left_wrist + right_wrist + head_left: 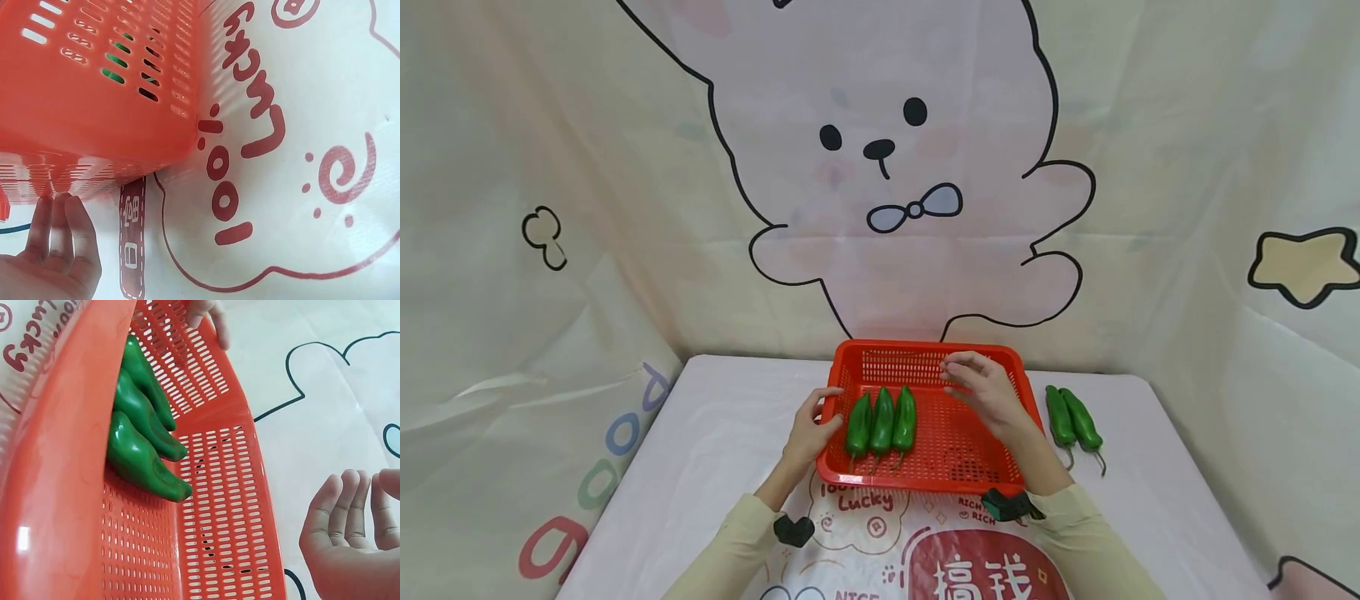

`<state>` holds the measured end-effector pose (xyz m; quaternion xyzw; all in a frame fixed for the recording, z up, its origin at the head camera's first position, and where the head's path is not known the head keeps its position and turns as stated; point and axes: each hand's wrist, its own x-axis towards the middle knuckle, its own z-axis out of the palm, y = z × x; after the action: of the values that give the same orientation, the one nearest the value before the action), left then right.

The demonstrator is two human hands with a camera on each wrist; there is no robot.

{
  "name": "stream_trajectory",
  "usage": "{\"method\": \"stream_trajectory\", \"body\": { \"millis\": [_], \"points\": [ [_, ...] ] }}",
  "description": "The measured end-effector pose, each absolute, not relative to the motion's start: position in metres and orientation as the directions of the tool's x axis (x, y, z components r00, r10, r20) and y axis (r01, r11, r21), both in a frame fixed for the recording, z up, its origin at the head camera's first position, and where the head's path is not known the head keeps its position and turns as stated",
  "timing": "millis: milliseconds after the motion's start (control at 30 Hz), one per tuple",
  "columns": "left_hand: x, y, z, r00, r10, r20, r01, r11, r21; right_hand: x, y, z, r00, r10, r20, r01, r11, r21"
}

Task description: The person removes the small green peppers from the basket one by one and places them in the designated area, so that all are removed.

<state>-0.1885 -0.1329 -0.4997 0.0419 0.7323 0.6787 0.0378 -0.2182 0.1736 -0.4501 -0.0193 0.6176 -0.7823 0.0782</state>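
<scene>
Pale sleeves [722,542] sit closest in head view, three green peppers [882,422] in the red basket [917,482] with room right of them, two more peppers [1081,419] beside it on the counter [745,417], left wrist shows left grip [59,269] holding the basket's edge, right wrist shows right grip [350,562] loosely parted.
</scene>
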Motion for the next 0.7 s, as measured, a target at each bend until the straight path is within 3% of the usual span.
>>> {"method": "stream_trajectory", "body": {
  "millis": [233,400,700],
  "points": [
    [-0.188,-0.133,-0.501,-0.992,0.125,0.009,0.018,0.068,0.998,-0.225,0.171,-0.456,-0.980,-0.191,-0.056,0.080,-0.120,-0.990],
    [-0.201,-0.135,-0.532,-0.996,0.092,0.012,0.020,0.081,0.997,-0.235,0.170,-0.468,-0.973,-0.224,-0.047,0.054,-0.027,-0.998],
    [-0.205,-0.134,-0.543,-0.997,0.071,0.012,0.019,0.099,0.995,-0.248,0.164,-0.481,-0.968,-0.244,-0.063,0.058,0.029,-0.998]
  ]
}}
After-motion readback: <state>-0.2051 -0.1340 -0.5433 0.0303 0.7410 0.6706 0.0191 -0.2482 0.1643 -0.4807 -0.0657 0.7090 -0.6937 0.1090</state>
